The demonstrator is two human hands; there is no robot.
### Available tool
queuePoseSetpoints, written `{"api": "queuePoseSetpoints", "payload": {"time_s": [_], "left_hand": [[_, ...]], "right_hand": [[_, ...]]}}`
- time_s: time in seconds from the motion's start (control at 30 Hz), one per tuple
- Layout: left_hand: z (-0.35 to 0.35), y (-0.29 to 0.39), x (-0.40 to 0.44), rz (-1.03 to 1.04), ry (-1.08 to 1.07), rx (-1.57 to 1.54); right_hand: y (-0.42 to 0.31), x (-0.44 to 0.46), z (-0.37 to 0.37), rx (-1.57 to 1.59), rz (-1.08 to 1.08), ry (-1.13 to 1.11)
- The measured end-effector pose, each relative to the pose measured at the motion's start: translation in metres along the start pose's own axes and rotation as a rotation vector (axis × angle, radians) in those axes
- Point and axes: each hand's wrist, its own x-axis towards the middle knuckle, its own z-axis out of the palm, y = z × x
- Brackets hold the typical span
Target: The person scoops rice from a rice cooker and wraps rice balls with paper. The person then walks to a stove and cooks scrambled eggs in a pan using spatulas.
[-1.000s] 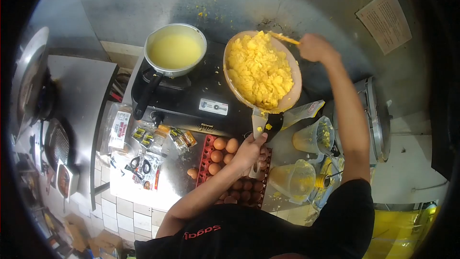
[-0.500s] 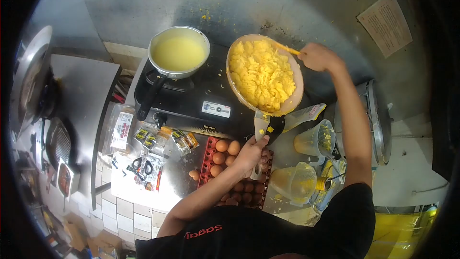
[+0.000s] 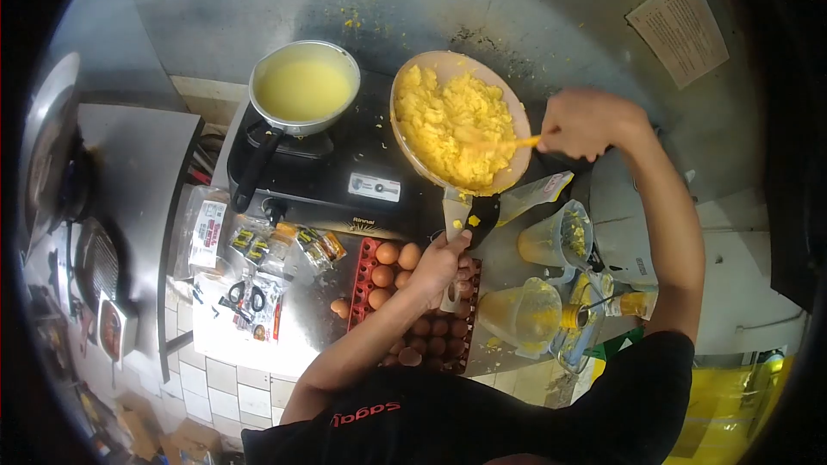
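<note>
A frying pan (image 3: 519,164) full of scrambled eggs (image 3: 461,120) is over the right side of the black stove (image 3: 345,159). My left hand (image 3: 438,271) is closed around the pan's pale handle, on which bits of egg lie. In my right hand (image 3: 594,125) is the yellow handle of a spatula (image 3: 527,143). Its blade is blurred and partly sunk in the eggs near the pan's right side. To the left, a saucepan (image 3: 306,90) of pale yellow liquid rests on the other burner.
Below the stove is a red tray (image 3: 360,288) of brown eggs, partly under my left arm. Egg-smeared plastic jugs (image 3: 538,314) stand to its right. Sauce packets (image 3: 320,245) and black-handled scissors (image 3: 245,297) lie at the left. A metal wall (image 3: 413,0) rises behind the stove.
My right hand has moved down with the spatula, from the pan's upper rim into the eggs at the right. My left hand still grips the handle. The whole view has shifted slightly.
</note>
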Motion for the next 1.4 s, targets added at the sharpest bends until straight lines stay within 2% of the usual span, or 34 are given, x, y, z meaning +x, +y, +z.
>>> {"api": "queuePoseSetpoints", "payload": {"time_s": [0.03, 0.07, 0.13, 0.23, 0.33, 0.4, 0.47, 0.57, 0.67, 0.73, 0.83, 1.03, 1.13, 1.27, 1.37, 1.4], "left_hand": [[0.001, 0.001, 0.0, 0.0, 0.001, -0.007], [0.002, 0.001, -0.001, -0.006, 0.002, -0.009], [0.003, 0.002, -0.002, -0.007, 0.004, 0.0], [0.001, -0.001, 0.0, -0.001, 0.018, 0.006], [0.002, 0.0, 0.001, 0.006, 0.025, 0.005], [0.001, -0.001, 0.001, 0.004, 0.02, 0.002], [0.001, 0.001, 0.0, -0.008, 0.018, -0.012], [0.0, -0.001, 0.002, -0.018, 0.007, -0.023], [0.001, -0.001, 0.003, -0.027, -0.009, -0.03], [-0.001, -0.001, 0.004, -0.027, -0.019, -0.03], [-0.001, -0.001, 0.004, -0.024, -0.006, -0.015], [0.004, 0.006, -0.003, -0.062, 0.009, -0.067], [0.002, 0.005, -0.001, -0.061, 0.005, -0.074], [0.0, 0.002, 0.002, -0.037, 0.002, -0.05], [0.0, -0.001, 0.0, -0.024, 0.017, -0.045], [0.001, 0.001, 0.0, -0.02, 0.021, -0.036]], "right_hand": [[-0.006, -0.001, 0.008, 0.005, -0.056, -0.046], [0.0, 0.019, 0.032, -0.181, -0.242, 0.053], [0.0, 0.07, 0.083, -0.206, -0.194, 0.319], [0.02, 0.123, 0.09, -0.179, 0.002, 0.56], [0.061, 0.134, 0.059, -0.154, -0.124, 0.499], [0.049, 0.084, 0.014, 0.002, 0.026, 0.127], [0.059, 0.046, -0.002, 0.12, -0.033, 0.156], [0.06, 0.031, 0.001, 0.091, 0.178, 0.23], [0.079, 0.108, 0.061, -0.2, 0.052, 0.405], [0.082, 0.169, 0.096, -0.057, -0.034, 0.479], [0.055, 0.14, 0.091, 0.107, -0.313, 0.61], [0.047, 0.034, 0.034, -0.132, -0.343, 0.256], [0.036, -0.005, 0.022, 0.008, -0.048, -0.018], [0.045, 0.087, 0.092, -0.204, -0.074, 0.254], [0.042, 0.119, 0.085, -0.043, 0.055, 0.533], [0.048, 0.122, 0.076, -0.054, 0.029, 0.51]]}}
